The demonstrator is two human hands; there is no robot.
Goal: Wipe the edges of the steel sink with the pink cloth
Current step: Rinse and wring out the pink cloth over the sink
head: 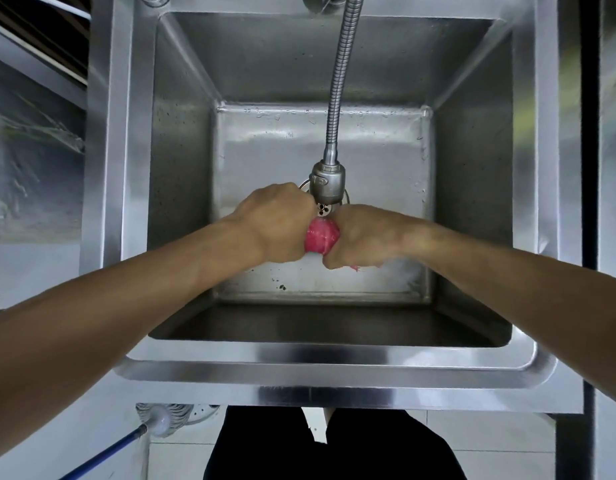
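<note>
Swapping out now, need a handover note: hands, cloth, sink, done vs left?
Left hand: fist gripping one end of the pink cloth.
Right hand: fist gripping the other end; the cloth is bunched tight between both, apparently being wrung.
Location: both hands over the steel sink basin, just under the spray head of the flexible faucet hose. No water stream is visible.
Done: cloth in hand.
Left: cloth is not touching any rim now; whether any edge was already wiped cannot be told.
</note>
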